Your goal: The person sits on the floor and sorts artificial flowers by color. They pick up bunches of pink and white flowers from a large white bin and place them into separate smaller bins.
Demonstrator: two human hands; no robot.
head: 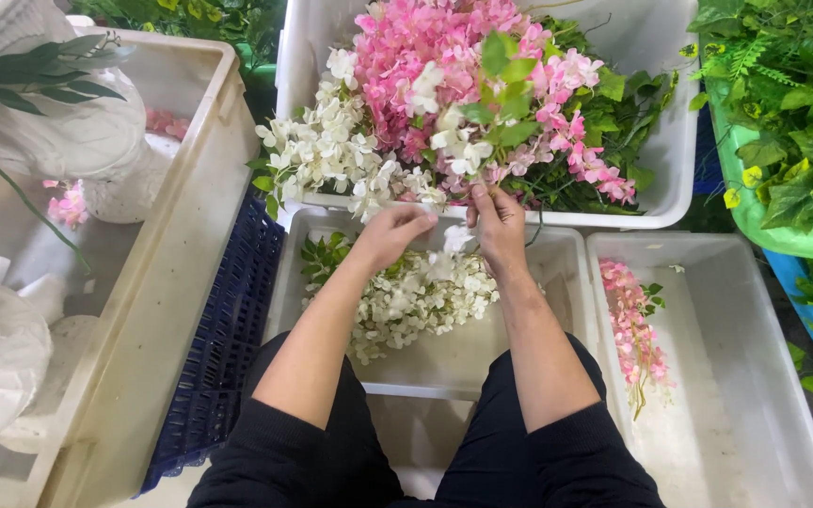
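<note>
While our left hand point(393, 235) and right hand point(499, 221) pinch a white flower sprig point(454, 240), fingers pressed together, we should hold lightly. Keep it over the near white tub point(566, 282).

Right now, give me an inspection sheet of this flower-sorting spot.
Surface: white bins side by side, no bare table seen.
Job's things: white flower sprays in the middle bin; pink and white flowers piled in the far bin.
Clutter: pink spray in the right bin; blue crate.
Grippers: left hand and right hand pinching white blossoms.
Cables: nothing seen.
Surroundings: green foliage at right.
</note>
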